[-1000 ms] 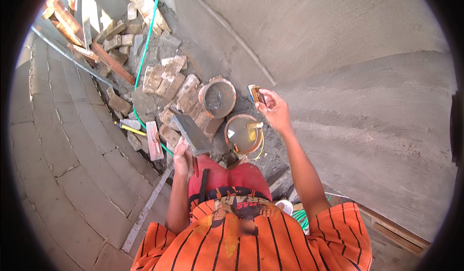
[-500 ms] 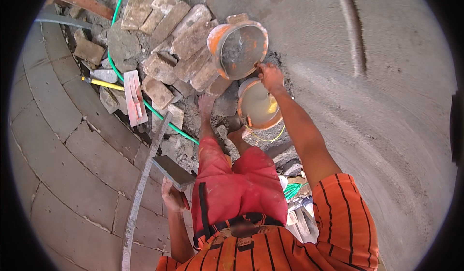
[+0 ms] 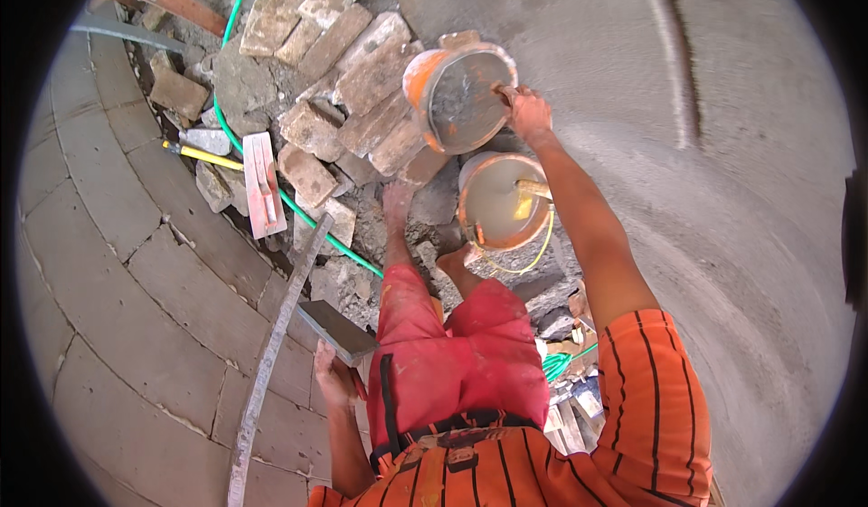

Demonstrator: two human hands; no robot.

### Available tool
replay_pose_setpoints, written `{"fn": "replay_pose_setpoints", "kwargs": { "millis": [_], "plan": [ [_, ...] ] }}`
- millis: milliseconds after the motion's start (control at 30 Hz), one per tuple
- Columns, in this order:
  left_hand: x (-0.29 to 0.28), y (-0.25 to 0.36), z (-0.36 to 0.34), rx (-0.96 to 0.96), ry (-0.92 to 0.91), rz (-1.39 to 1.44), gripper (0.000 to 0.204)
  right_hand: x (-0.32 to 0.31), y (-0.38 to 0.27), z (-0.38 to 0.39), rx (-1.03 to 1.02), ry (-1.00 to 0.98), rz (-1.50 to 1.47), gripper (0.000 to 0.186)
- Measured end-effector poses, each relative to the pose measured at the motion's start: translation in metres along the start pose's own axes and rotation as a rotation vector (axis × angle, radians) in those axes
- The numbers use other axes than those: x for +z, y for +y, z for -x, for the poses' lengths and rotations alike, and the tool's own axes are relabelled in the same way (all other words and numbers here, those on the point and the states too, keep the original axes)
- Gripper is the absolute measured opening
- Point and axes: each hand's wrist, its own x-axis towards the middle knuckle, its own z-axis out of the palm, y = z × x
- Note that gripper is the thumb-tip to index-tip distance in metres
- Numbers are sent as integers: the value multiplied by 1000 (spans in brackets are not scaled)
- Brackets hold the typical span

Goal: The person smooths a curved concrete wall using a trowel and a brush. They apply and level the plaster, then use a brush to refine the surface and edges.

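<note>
My left hand [image 3: 335, 376] holds a flat rectangular grey plastering float [image 3: 338, 331], tilted beside my left thigh. My right hand [image 3: 529, 113] is at the right rim of an orange bucket [image 3: 420, 77] with grey mortar inside. Its fingers are bent over the rim into the opening; whatever they grip is too small to tell. Just below stands a second bucket [image 3: 465, 201] with cloudy grey water. In that water rests a yellow tool [image 3: 523, 205] with a tan handle, perhaps a brush.
Loose bricks [image 3: 371, 82] lie heaped ahead and left of the buckets. A red-pink float [image 3: 262, 186] and a yellow-handled tool [image 3: 203, 154] lie near a green hose [image 3: 220, 113]. A long metal straightedge [image 3: 271, 362] leans on my left by the block wall [image 3: 117, 299]. Smooth plaster [image 3: 741, 263] curves along my right.
My right hand has moved up along the bucket's rim, with its fingers further inside. The tool handle in the lower bucket has come into sight. My left hand still holds the float.
</note>
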Motion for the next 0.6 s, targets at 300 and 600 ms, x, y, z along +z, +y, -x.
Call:
{"fn": "replay_pose_setpoints", "kwargs": {
  "millis": [300, 600],
  "plan": [
    [123, 74, 56, 151, -409, 8, 36, -306, -54, 188, 128, 40, -2024, 56],
    [266, 141, 93, 231, -722, -183, 36, -617, -46, 367, -282, 1191, -1355, 75]
  ]
}}
